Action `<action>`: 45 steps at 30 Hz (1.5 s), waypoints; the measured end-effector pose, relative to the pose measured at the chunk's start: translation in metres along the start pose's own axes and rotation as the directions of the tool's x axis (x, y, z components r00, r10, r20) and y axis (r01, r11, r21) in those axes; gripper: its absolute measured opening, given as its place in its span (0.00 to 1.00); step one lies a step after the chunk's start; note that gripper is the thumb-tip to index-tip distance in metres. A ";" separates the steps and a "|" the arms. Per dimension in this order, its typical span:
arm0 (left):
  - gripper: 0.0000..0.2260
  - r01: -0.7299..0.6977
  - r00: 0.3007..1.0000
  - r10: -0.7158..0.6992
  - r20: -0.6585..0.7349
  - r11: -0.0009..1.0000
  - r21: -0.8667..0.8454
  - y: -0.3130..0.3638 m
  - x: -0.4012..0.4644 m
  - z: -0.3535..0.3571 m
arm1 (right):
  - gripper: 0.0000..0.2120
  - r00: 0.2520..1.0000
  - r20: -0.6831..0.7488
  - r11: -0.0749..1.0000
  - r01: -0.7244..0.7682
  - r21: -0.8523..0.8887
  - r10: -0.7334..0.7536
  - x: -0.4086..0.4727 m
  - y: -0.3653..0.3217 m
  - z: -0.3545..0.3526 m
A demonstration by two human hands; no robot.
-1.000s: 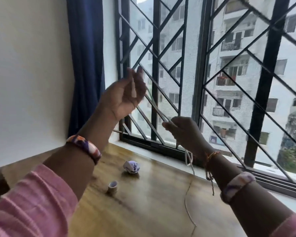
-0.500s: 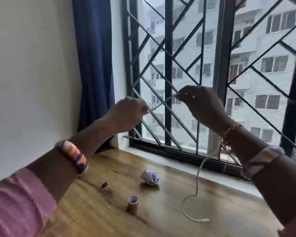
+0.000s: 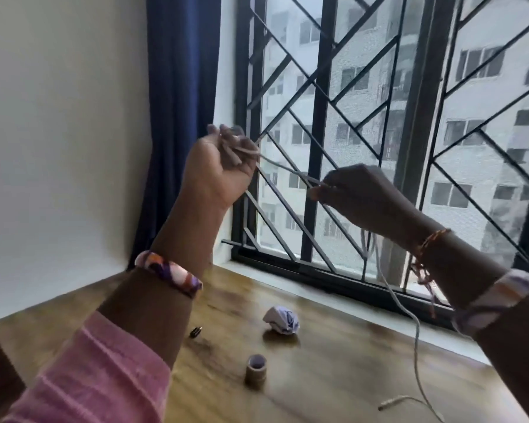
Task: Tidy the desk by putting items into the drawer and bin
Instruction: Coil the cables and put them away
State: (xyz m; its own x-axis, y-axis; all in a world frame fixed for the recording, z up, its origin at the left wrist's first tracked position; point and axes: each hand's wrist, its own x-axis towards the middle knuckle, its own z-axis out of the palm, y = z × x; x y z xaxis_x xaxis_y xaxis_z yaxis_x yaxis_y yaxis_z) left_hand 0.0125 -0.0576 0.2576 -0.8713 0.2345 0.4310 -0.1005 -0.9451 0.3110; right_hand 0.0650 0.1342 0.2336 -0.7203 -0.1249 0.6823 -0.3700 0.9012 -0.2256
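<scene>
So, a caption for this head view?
Both hands coil a cable above the desk.

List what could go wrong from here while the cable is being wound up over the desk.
1. The white cable hangs loose from the right hand with its plug end lying on the desk; further winding may drag it into the small tape roll or the crumpled paper ball.
2. The coils in the left hand look loosely gathered and could slip free.
</scene>
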 end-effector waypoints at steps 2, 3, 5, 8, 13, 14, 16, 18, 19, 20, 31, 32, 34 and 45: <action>0.23 -0.130 0.990 0.134 -0.035 0.988 0.087 0.013 -0.005 -0.001 | 0.06 0.995 0.087 0.993 0.048 -0.105 -0.039 -0.004 -0.015 0.000; 0.22 -0.194 0.979 0.199 -0.039 0.974 0.119 0.023 -0.008 -0.001 | 0.08 0.991 0.125 0.982 0.059 -0.181 -0.036 -0.008 -0.019 0.000; 0.18 -0.328 0.940 0.338 -0.049 0.934 0.144 0.048 -0.016 0.004 | 0.11 0.984 0.178 0.945 0.039 -0.324 0.020 -0.019 -0.020 -0.001; 0.15 -0.550 0.810 0.577 -0.101 0.809 0.209 0.095 -0.031 0.009 | 0.07 0.972 0.204 0.932 -0.034 -0.361 0.115 -0.039 -0.013 -0.005; 0.12 -0.339 0.403 0.762 0.508 -0.392 0.856 0.145 -0.058 -0.030 | 0.09 0.944 0.179 0.926 -0.312 0.214 0.276 -0.070 -0.051 -0.016; 0.12 -0.186 0.477 0.552 0.684 -0.698 0.692 0.145 -0.070 -0.040 | 0.09 0.937 0.188 0.878 -0.342 0.336 0.293 -0.076 -0.060 -0.022; 0.11 -0.150 0.669 0.188 0.719 -0.913 0.379 0.145 -0.104 -0.047 | 0.09 0.941 0.199 0.758 -0.338 0.558 0.274 -0.091 -0.077 -0.037; 0.12 -0.232 0.810 0.037 0.585 -0.896 0.378 0.142 -0.141 -0.045 | 0.09 0.937 0.153 0.635 -0.327 0.700 0.314 -0.109 -0.089 -0.051; 0.12 -0.252 0.887 0.001 0.461 -0.837 0.487 0.139 -0.156 -0.042 | 0.08 0.919 0.128 0.586 -0.341 0.735 0.374 -0.117 -0.093 -0.056; 0.14 -0.243 0.949 -0.037 0.312 -0.717 0.653 0.136 -0.174 -0.038 | 0.08 0.889 0.119 0.539 -0.370 0.757 0.443 -0.128 -0.099 -0.060; 0.13 0.220 0.884 -0.374 0.279 0.861 0.459 0.175 -0.317 0.056 | 0.18 0.879 -0.096 0.849 -0.415 0.327 0.466 -0.219 -0.190 -0.080; 0.14 0.211 0.929 -0.280 0.243 0.938 0.276 0.182 -0.322 0.066 | 0.20 0.914 -0.128 0.917 -0.363 0.163 0.385 -0.220 -0.209 -0.080; 0.19 0.142 0.982 -0.143 0.125 0.990 0.013 0.202 -0.327 0.079 | 0.17 0.955 -0.125 0.964 -0.266 0.033 0.268 -0.224 -0.245 -0.076; 0.15 -0.222 0.584 0.490 0.647 -0.671 0.708 0.374 -0.392 -0.007 | 0.15 0.965 -0.137 0.967 0.204 -0.152 -0.225 -0.251 -0.463 -0.013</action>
State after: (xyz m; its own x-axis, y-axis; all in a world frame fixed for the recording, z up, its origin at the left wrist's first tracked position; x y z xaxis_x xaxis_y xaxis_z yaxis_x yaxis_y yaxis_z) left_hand 0.3131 -0.5050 0.1991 -0.2470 -0.1787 0.9524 0.6009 0.7428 0.2952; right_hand 0.4246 -0.2459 0.1757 -0.5310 -0.2665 0.8044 -0.4160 0.9090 0.0266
